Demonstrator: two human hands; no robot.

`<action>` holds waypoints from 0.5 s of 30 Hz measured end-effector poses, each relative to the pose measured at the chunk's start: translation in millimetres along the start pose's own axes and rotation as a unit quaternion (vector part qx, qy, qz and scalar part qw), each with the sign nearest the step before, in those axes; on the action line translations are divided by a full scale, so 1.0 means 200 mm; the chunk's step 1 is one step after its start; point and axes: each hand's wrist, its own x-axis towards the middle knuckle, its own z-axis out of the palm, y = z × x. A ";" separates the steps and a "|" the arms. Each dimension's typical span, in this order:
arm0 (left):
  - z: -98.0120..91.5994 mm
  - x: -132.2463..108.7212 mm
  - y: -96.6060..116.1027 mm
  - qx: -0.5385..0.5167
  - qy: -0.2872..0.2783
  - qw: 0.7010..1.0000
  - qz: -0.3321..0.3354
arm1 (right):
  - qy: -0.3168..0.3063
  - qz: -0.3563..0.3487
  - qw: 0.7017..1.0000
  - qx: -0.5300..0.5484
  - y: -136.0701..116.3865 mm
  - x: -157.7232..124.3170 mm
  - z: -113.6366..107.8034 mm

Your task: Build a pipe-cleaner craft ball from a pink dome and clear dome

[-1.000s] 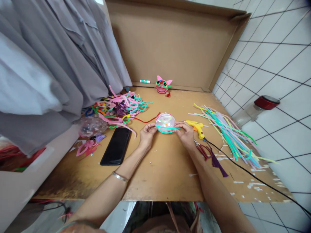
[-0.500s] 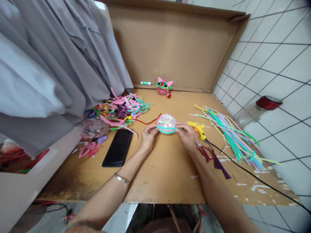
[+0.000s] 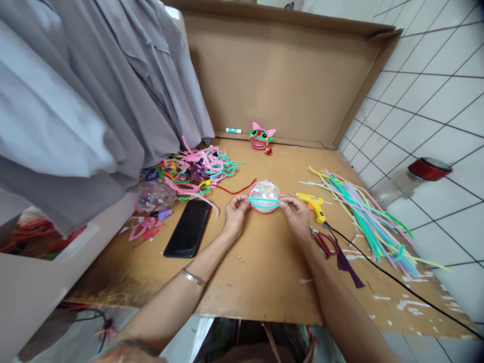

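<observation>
A clear round plastic ball point(image 3: 264, 191) with a pink rim sits on the table between my hands. Across its near side runs a turquoise pipe cleaner point(image 3: 263, 200), its ends pinched in my fingers. My left hand point(image 3: 236, 213) grips the left end at the ball's edge. At the right edge, my right hand point(image 3: 296, 212) pinches the other end. Just beyond that hand lies a yellow hot glue gun point(image 3: 312, 202), and red-handled scissors point(image 3: 323, 241) rest partly behind the right wrist. A red pipe cleaner point(image 3: 235, 191) lies left of the ball.
A finished animal head point(image 3: 259, 138) and a glue stick point(image 3: 233, 131) stand by the cardboard wall. Tangled pipe cleaners point(image 3: 200, 169) and a black phone point(image 3: 188, 229) lie left; straight pipe cleaners point(image 3: 366, 222), a purple tassel point(image 3: 348, 264) and a black cord point(image 3: 393, 275) lie right.
The view has shifted slightly, moving the whole scene a little to the right. The turquoise strip now appears straighter across the ball; both hands keep their pinch.
</observation>
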 end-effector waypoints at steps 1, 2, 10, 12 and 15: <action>0.00 0.00 0.00 0.000 0.003 1.000 0.001 | -0.001 -0.001 1.000 0.002 0.00 0.00 0.00; 0.00 0.00 0.00 0.000 0.007 1.000 0.001 | -0.001 -0.001 1.000 0.003 0.00 0.00 0.00; 0.01 0.00 0.01 -0.031 -0.004 0.999 -0.022 | -0.019 -0.007 1.000 -0.012 0.00 -0.01 0.00; 0.02 0.00 0.02 -0.040 -0.018 0.999 -0.021 | -0.021 -0.015 1.000 -0.017 0.00 -0.01 0.00; 0.02 -0.01 0.04 -0.041 -0.019 0.999 -0.019 | -0.023 -0.031 0.999 -0.027 0.00 -0.01 -0.01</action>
